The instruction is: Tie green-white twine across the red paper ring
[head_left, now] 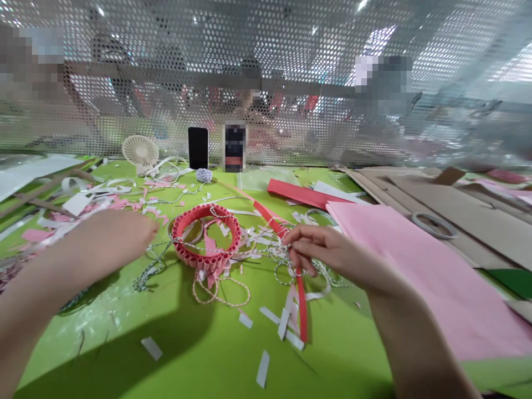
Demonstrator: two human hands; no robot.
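Observation:
My left hand (pixel 120 238) is closed, mostly its back showing. A twisted black-and-white cord (pixel 160 246) runs from its fingers across the table. My right hand (pixel 318 246) pinches tangled twisted cord (pixel 284 244) with thumb and fingers, close to a narrow red strip (pixel 266 213). Between the hands lies a ring of small rolled red and pink paper tubes (pixel 236 230), with the cord stretched across it. Pink twisted string (pixel 220 299) hangs in loops at its front edge. Its middle frames pink and white scraps.
White paper scraps (pixel 152 348) dot the green table (pixel 216 354). Pink sheets (pixel 407 282) and brown cardboard (pixel 465 216) lie right, with a tape roll (pixel 434 225) on top. Behind stand a small fan (pixel 140 151), two phones (pixel 198 148) and a perforated metal screen (pixel 291 83).

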